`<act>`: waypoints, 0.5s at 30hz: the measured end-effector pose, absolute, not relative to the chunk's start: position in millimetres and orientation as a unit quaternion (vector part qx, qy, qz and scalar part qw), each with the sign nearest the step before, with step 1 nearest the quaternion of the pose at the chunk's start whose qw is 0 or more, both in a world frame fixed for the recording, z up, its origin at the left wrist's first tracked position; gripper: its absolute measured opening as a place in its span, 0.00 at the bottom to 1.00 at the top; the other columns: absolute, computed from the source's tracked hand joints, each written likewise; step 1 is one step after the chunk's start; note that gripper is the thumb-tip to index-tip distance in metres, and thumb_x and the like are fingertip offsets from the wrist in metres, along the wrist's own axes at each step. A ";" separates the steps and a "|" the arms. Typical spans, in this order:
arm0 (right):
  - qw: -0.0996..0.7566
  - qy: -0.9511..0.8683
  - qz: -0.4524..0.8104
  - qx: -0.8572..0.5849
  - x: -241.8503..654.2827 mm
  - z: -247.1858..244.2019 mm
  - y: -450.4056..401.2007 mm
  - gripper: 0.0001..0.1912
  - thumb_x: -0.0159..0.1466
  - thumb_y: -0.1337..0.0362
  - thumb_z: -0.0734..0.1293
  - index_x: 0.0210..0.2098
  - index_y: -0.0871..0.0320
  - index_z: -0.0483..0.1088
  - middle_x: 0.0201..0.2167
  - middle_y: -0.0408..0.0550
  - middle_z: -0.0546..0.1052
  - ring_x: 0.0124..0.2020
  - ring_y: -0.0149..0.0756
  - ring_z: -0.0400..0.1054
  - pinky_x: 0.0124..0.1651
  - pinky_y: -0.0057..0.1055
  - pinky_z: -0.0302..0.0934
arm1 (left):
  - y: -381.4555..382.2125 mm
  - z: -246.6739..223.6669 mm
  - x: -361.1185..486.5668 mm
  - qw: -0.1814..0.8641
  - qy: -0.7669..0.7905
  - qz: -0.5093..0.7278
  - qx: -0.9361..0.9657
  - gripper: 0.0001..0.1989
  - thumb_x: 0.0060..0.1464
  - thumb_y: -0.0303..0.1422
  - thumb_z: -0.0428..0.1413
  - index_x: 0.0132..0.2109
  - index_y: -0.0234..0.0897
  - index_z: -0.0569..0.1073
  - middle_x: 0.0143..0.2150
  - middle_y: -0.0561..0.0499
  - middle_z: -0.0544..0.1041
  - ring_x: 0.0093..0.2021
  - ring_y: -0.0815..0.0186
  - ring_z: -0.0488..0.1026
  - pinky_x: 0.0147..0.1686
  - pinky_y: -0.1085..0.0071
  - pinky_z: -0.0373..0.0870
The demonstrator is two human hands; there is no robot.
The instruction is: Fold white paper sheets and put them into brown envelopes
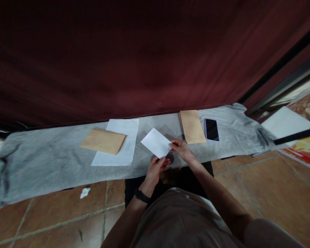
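Observation:
Between my two hands is a small white sheet of paper (155,142), tilted and raised over the grey cloth. My left hand (157,168) pinches its near corner, and a dark band circles that wrist. On the right corner, the fingers of my right hand (180,148) are closed on the same paper. To the left, a stack of brown envelopes (103,140) overlaps a large white sheet (126,158). Another stack of brown envelopes (193,126) lies just beyond my right hand, beside a phone (212,130) with a dark screen.
A grey cloth (54,155) covers the long narrow table. Behind it hangs a dark red curtain (144,69). A crumpled white scrap (85,192) lies on the tiled floor (67,213). At the right are a dark bar (297,135) and a white panel (286,122).

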State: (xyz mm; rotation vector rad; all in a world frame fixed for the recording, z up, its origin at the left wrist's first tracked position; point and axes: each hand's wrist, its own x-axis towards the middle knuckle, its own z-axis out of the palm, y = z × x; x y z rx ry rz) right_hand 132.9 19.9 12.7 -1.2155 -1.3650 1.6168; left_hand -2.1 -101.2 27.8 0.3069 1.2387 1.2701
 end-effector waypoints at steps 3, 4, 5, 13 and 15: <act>0.342 -0.540 0.604 -0.476 132.8 9.1 17.3 0.15 0.54 0.49 0.70 0.31 0.54 0.71 0.26 0.38 0.74 0.25 0.31 0.69 0.29 0.29 0.70 | -100.1 27.7 -2.9 0.610 0.549 0.557 0.128 0.22 0.44 0.45 0.70 0.39 0.32 0.76 0.33 0.43 0.84 0.33 0.61 0.82 0.34 0.69 0.76; 0.341 -0.544 0.599 -0.479 133.4 7.6 16.1 0.14 0.54 0.50 0.70 0.31 0.54 0.71 0.25 0.38 0.73 0.25 0.31 0.68 0.27 0.28 0.69 | -99.6 27.3 -5.1 0.611 0.553 0.552 0.128 0.22 0.44 0.44 0.70 0.39 0.32 0.76 0.32 0.43 0.83 0.32 0.61 0.82 0.33 0.69 0.76; 0.339 -0.551 0.591 -0.481 134.2 6.1 14.8 0.13 0.54 0.51 0.71 0.31 0.54 0.71 0.24 0.37 0.72 0.24 0.31 0.68 0.26 0.28 0.68 | -99.1 26.9 -7.7 0.616 0.556 0.544 0.128 0.22 0.44 0.44 0.70 0.38 0.32 0.76 0.32 0.43 0.83 0.32 0.61 0.82 0.33 0.70 0.76; 0.275 -0.676 0.442 -0.522 139.9 0.3 8.3 0.07 0.63 0.58 0.66 0.34 0.54 0.71 0.28 0.43 0.77 0.27 0.36 0.71 0.27 0.31 0.67 | -96.5 25.4 -19.0 0.622 0.589 0.502 0.120 0.17 0.50 0.41 0.67 0.37 0.33 0.73 0.29 0.43 0.83 0.29 0.61 0.82 0.29 0.72 0.75; 0.263 -0.707 0.396 -0.524 140.2 1.2 5.8 0.05 0.64 0.60 0.66 0.36 0.55 0.72 0.30 0.45 0.78 0.31 0.39 0.74 0.32 0.33 0.69 | -94.6 25.4 -19.0 0.610 0.619 0.476 0.134 0.16 0.53 0.42 0.64 0.36 0.34 0.72 0.28 0.44 0.82 0.28 0.62 0.81 0.27 0.72 0.74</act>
